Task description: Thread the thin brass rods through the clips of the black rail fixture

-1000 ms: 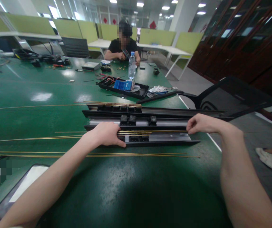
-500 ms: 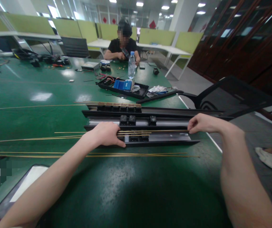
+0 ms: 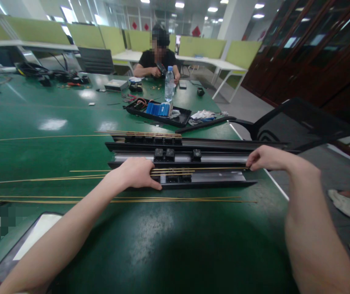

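My left hand (image 3: 136,172) wraps over the nearest black channel (image 3: 218,177), thumb on its front edge and fingers at the back. Thin brass rods (image 3: 175,170) run lengthwise along that channel, passing beneath the hand. At the channel's right end, my right hand (image 3: 261,158) pinches the tip of one brass rod (image 3: 220,168) between thumb and fingers. Black blocks (image 3: 176,178) sit inside the near channel, partly covered by the rods. Behind it lies a second black channel (image 3: 224,158) with three dark blocks (image 3: 196,155) standing in it.
More channels (image 3: 224,143) lie behind, with rods on top. Loose brass rods (image 3: 178,200) lie in front. A black tray (image 3: 181,119) with a blue item, a water bottle (image 3: 169,84) and a seated person (image 3: 158,61) are farther back. A chair (image 3: 300,122) stands right.
My right hand has moved slightly to the right along with the rod's tip, beyond the channel's inner end. My left hand has stayed in place.
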A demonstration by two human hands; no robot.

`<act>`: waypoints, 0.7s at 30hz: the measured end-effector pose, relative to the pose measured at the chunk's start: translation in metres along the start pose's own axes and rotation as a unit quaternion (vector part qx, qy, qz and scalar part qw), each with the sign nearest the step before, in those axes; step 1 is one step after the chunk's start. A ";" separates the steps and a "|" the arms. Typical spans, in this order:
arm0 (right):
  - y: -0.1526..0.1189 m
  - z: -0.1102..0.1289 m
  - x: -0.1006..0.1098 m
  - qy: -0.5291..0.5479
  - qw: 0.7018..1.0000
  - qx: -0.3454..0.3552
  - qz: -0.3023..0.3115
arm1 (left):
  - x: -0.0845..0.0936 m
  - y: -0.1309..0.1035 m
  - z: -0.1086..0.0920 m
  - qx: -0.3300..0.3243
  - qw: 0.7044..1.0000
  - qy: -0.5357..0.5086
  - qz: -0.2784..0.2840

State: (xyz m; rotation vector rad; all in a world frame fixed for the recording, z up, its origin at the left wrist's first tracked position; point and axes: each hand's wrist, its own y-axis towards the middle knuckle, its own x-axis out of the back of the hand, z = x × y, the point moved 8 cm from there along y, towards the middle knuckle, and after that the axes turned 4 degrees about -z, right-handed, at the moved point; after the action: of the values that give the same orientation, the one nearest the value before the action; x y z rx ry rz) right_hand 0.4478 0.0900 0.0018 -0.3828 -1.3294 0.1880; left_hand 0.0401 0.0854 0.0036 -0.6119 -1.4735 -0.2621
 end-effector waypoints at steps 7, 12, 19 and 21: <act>-0.001 -0.010 0.026 -0.058 0.991 -0.029 -0.118 | -0.001 0.001 0.000 0.009 1.000 0.001 0.011; -0.014 0.037 0.033 -0.021 0.986 0.062 -0.152 | -0.002 0.001 0.000 0.009 1.000 0.000 0.016; -0.039 0.133 0.016 0.072 0.961 0.218 -0.152 | 0.000 0.001 0.001 0.008 1.000 -0.012 0.010; -0.042 0.155 0.006 0.066 0.952 0.257 -0.150 | 0.000 0.001 0.002 0.013 1.000 -0.016 0.011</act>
State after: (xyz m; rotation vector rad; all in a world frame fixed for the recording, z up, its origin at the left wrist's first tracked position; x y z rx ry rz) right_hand 0.2953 0.0791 0.0518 0.2457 -1.1381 0.2400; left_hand 0.0385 0.0875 0.0028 -0.6133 -1.4971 -0.2172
